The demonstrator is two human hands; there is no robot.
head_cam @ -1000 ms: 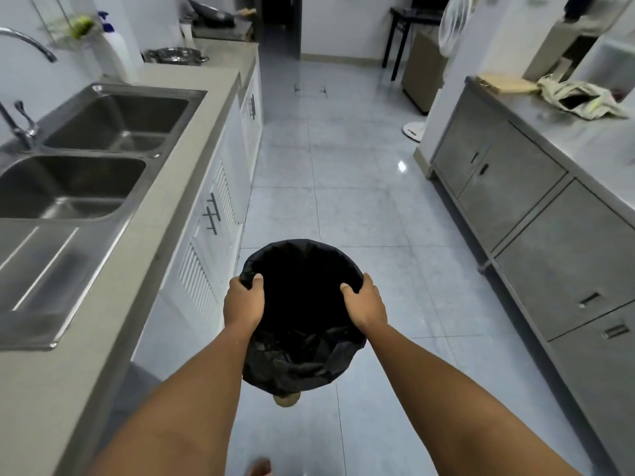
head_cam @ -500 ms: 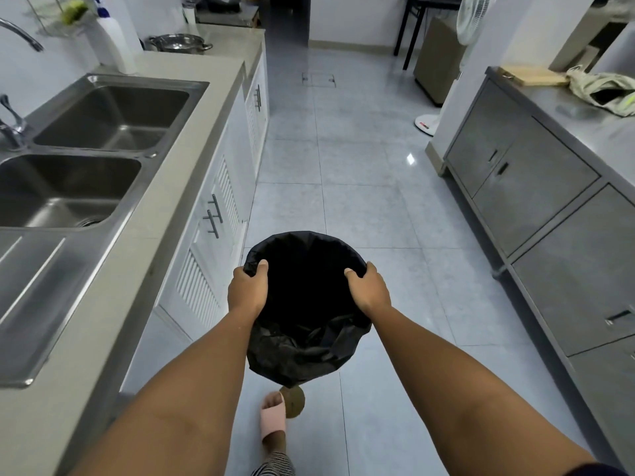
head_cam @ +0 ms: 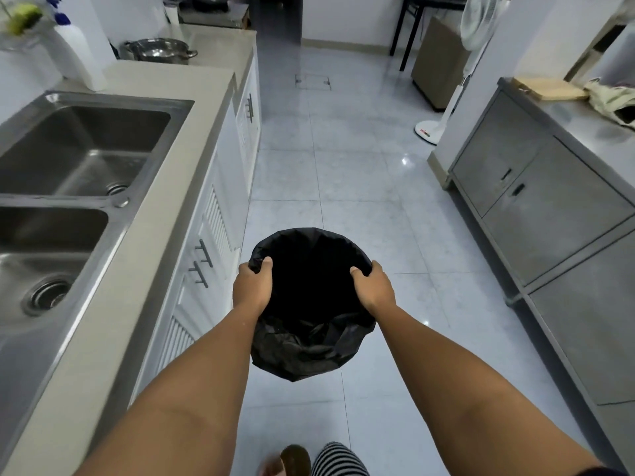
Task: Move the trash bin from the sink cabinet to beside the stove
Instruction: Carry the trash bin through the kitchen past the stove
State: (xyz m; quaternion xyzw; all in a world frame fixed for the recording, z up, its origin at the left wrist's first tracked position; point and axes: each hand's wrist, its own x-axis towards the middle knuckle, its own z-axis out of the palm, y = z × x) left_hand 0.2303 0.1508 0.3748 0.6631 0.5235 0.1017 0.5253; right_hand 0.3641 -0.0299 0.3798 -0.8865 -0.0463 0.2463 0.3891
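Head view, bin: round trash bin lined with a black plastic bag [head_cam: 311,324], held off the pale tiled floor [head_cam: 360,173].
Left hand [head_cam: 252,286]: clenched on its left rim.
Right hand [head_cam: 374,286]: clenched on its right rim.
Left of grip: white louvred sink cabinet [head_cam: 206,255] under the steel double sink [head_cam: 79,159].
Right of grip: grey steel cabinets [head_cam: 549,214].

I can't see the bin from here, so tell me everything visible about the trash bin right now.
The trash bin is round and lined with a crinkled, glossy black plastic bag folded over its rim and hiding its walls. Its dark inside shows no contents. It is held upright above the tiled floor, beside the sink cabinet; the left hand and right hand grip opposite rim edges.
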